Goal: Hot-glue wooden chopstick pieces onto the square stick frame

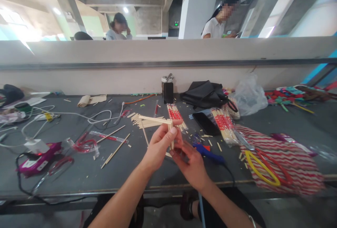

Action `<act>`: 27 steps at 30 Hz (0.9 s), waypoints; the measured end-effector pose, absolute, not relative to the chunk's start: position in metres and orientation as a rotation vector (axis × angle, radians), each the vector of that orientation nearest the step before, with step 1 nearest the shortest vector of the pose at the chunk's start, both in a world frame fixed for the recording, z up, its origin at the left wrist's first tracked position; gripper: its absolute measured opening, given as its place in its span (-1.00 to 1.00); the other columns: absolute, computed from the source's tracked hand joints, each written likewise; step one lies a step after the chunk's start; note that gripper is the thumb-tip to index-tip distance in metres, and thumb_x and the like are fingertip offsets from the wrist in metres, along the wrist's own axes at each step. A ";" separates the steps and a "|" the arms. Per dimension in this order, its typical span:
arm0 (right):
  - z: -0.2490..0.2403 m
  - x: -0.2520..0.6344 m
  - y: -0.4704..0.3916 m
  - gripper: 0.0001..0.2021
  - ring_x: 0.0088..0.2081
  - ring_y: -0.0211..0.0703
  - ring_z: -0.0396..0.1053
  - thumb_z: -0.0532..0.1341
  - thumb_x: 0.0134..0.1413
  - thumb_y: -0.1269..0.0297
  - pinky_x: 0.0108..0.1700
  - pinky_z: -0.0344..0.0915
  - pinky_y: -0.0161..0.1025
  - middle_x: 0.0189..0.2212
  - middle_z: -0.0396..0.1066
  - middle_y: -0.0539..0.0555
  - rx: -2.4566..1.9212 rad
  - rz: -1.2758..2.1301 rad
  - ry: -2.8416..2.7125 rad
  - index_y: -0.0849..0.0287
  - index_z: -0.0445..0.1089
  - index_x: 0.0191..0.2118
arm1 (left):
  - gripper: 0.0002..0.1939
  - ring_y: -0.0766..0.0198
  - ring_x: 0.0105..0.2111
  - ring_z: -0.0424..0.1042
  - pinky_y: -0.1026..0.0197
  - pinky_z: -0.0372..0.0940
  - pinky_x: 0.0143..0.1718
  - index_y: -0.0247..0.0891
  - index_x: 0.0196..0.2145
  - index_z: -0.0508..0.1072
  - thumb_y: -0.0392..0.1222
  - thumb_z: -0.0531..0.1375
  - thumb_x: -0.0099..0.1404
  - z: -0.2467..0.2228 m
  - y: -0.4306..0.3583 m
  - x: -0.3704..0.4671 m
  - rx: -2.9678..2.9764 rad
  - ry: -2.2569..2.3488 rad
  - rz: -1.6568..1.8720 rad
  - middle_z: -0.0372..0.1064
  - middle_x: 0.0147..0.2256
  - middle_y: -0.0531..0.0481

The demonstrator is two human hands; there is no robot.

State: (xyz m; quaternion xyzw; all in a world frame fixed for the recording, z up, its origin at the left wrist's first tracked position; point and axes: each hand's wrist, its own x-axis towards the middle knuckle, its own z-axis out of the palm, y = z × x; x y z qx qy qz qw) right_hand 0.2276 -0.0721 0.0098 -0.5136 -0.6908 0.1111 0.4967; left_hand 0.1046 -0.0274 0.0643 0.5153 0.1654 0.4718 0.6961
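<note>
My left hand [159, 145] pinches a small frame made of pale wooden sticks [155, 119], with the thumb pressed at its corner. One arm of the frame points left, the other runs down in front of my palm. My right hand [191, 163] is closed at the lower end of the same frame, its fingertips touching the sticks. A loose pile of cut sticks [149, 122] lies just behind. To the right of my right hand rests a blue glue gun [210, 153] with a black cord.
Wrapped chopstick bundles [225, 126], a black phone [205, 123] and yellow-and-red-handled scissors [263, 168] on striped cloth [292, 161] lie right. A purple power strip [39, 159], white cables [76, 113] and loose sticks [116, 150] lie left. Two people stand or sit beyond the partition [131, 52].
</note>
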 end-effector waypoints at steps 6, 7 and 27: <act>0.013 0.222 -0.074 -0.93 -0.41 -0.21 0.39 0.18 0.14 0.33 -0.39 0.33 -0.31 -0.42 0.45 -0.01 -1.246 0.412 -1.628 0.11 0.41 -0.33 | -0.64 0.36 -0.48 0.31 0.29 0.20 -0.42 -0.29 -0.04 0.38 -0.02 0.15 0.31 0.062 -0.019 0.102 1.217 0.393 0.987 0.29 -0.46 0.05; 0.013 0.221 -0.074 -0.92 -0.43 -0.22 0.38 0.18 0.14 0.32 -0.40 0.32 -0.32 -0.45 0.43 -0.02 -1.240 0.432 -1.629 0.11 0.41 -0.35 | -0.65 0.37 -0.50 0.31 0.30 0.19 -0.44 -0.29 -0.05 0.38 -0.01 0.15 0.32 0.061 -0.018 0.101 1.232 0.395 0.975 0.28 -0.48 0.06; 0.013 0.372 -0.097 -0.71 -0.28 0.13 0.40 0.12 0.10 0.15 -0.20 0.28 0.06 -0.33 0.47 0.26 -1.880 -0.341 -1.298 0.21 0.43 -0.16 | -0.73 0.51 -0.67 0.07 0.41 0.03 -0.68 -0.28 -0.21 0.41 0.00 0.19 0.28 0.069 -0.005 0.089 1.048 0.462 1.044 0.08 -0.57 0.18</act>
